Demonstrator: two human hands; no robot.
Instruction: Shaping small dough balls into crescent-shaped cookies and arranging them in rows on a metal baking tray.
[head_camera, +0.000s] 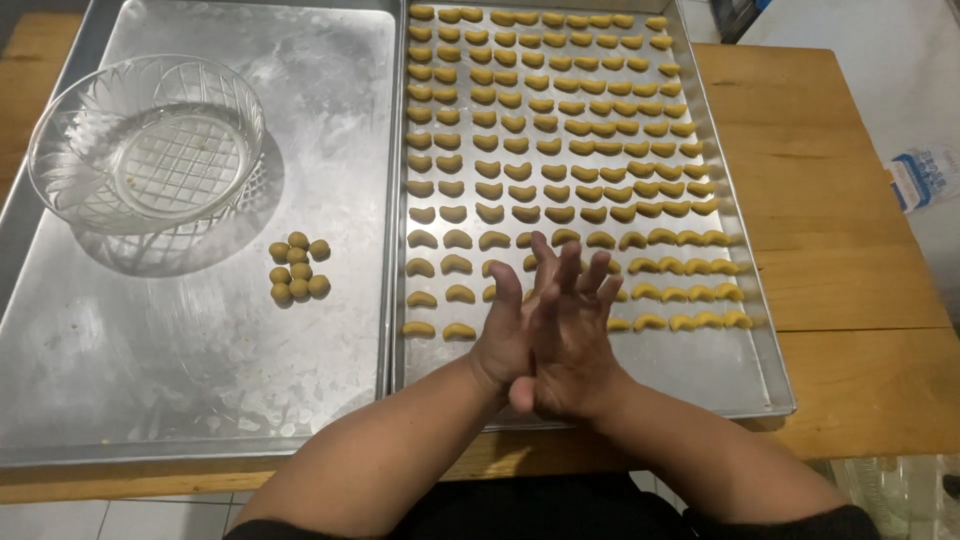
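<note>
My left hand (505, 335) and right hand (572, 340) press palm to palm, fingers spread, above the near edge of the right tray (740, 385) of crescent dough pieces (560, 130); anything between them is hidden.

The light over me is even and fairly bright, coming from above. It lays dull, cloudy glare across the left metal tray (200, 330), brightest near the upper middle of the frame. The glass bowl (147, 142) throws a patterned shadow down and to the right. My fingers (560, 275) are smeared with motion blur at the centre, while the rows of dough crescents (560, 130) look sharp. The tray edges bow outward toward the frame's borders.
</note>
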